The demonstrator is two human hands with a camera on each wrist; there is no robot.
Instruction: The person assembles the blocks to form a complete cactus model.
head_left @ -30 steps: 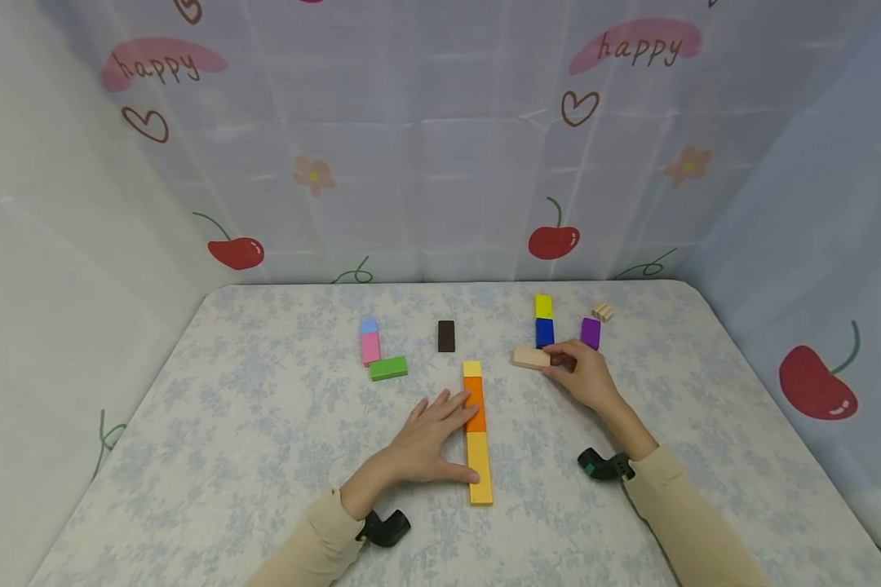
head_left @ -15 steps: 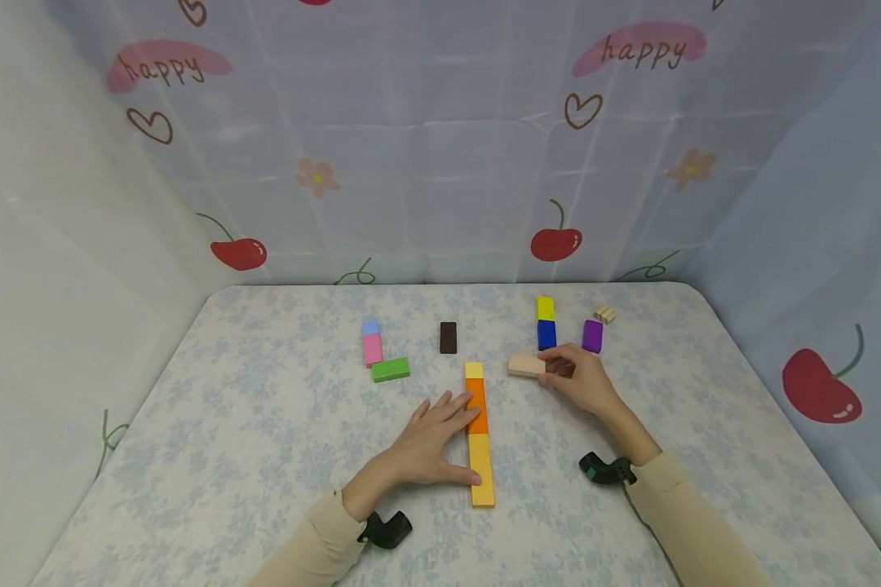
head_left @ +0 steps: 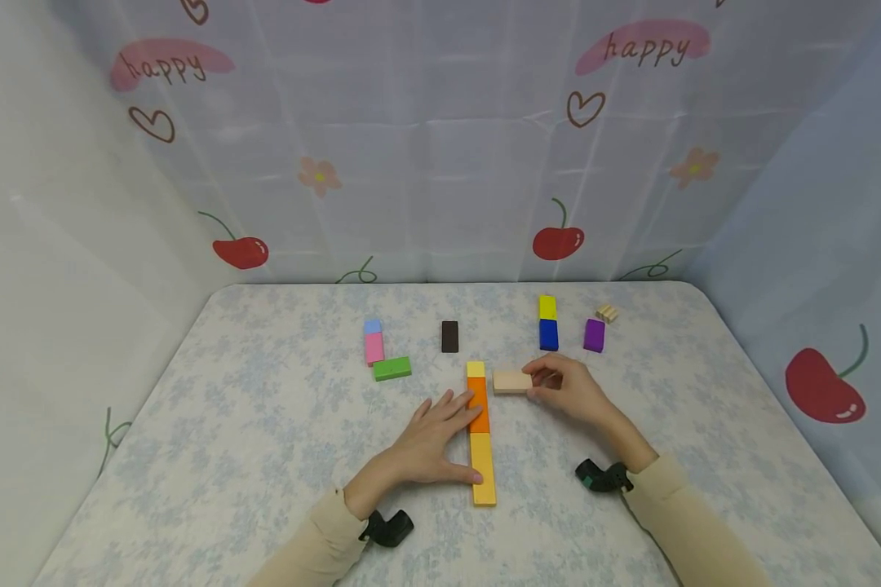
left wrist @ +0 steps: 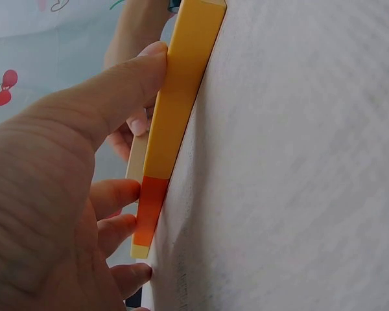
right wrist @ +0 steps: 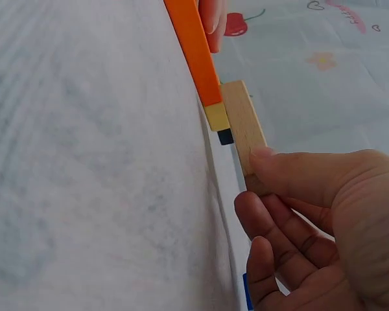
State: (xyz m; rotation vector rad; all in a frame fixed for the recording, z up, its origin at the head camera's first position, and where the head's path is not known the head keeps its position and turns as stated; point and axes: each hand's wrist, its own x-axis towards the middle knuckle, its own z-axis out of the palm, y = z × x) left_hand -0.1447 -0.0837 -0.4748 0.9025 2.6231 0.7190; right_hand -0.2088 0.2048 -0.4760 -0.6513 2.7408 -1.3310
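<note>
In the head view, a row of blocks runs away from me: a long yellow block (head_left: 484, 458), an orange block (head_left: 480, 424) and a short pale yellow block (head_left: 475, 369) at the far end. My left hand (head_left: 427, 444) lies along its left side with fingers spread; the thumb touches the long yellow block and fingertips rest on the orange one. My right hand (head_left: 574, 393) pinches one end of a plain wooden block (head_left: 510, 381) between thumb and fingers. That block points at the row's far part, just right of it, and looks tilted in the right wrist view.
Farther back lie a green block (head_left: 392, 368), a pink block (head_left: 374, 349), a light blue block (head_left: 372, 326) and a dark brown block (head_left: 450, 336). To the right are yellow (head_left: 547, 306), blue (head_left: 548, 334) and purple blocks (head_left: 594, 335), plus small wooden pieces (head_left: 607, 313).
My right hand has carried the plain wooden block left and nearer to me, from beside the blue block to beside the row. The left hand has stayed in place.
</note>
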